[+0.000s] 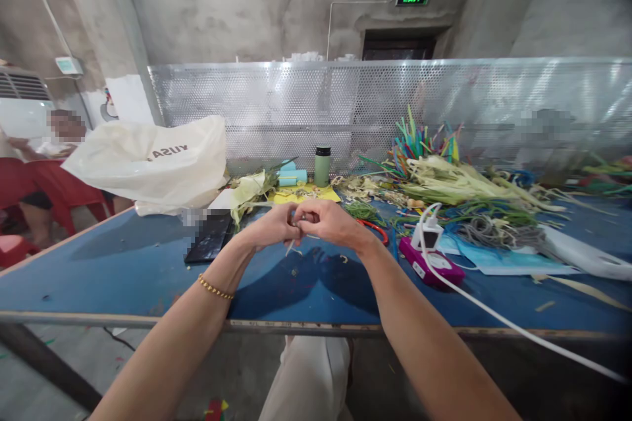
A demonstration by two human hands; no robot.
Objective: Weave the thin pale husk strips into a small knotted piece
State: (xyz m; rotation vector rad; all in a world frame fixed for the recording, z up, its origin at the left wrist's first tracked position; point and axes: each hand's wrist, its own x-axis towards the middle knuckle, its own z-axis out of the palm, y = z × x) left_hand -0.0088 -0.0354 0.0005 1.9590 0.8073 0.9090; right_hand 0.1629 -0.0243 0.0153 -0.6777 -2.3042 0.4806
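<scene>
Over the blue table [291, 296], my left hand [273, 227] and my right hand [330, 220] meet with fingers closed. Between their fingertips is a thin pale strip [290, 248], one end hanging below the left fingers. Its material is too small to make out, and the fingers hide most of it. Just behind the hands lies a yellow sheet [320, 193] with dry scraps on it. Red-handled scissors or a similar red loop [376, 230] rests beside my right wrist, partly hidden. A dark tablet-like slab [210, 243] lies left of my left hand.
Pale husks [444, 177], colourful stems [415, 138] and grey cord [488, 231] crowd the right. A white charger [427, 235] on a purple box [429, 263] trails a cable. A green bottle [322, 166] and white bag [158, 161] stand behind; a perforated metal panel [261, 102] borders the back.
</scene>
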